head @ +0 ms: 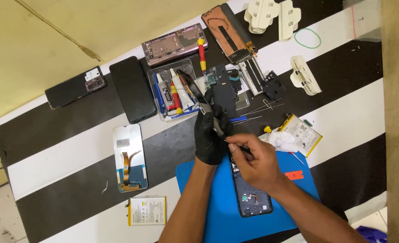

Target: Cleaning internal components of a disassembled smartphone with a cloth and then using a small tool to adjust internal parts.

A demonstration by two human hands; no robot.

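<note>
On the striped counter, my gloved left hand has its grip closed around a dark pair of tweezers. My bare right hand pinches a thin tool over the opened phone lying on the blue mat.

- Single head-worn camera, looking steeply down at close range onto the striped table.
- Forearms enter from 6 o'clock.

Left hand, black-gloved, fingers curled closed; right hand, bare, fingertips pinched; both forearms converge, hands touching.
</note>
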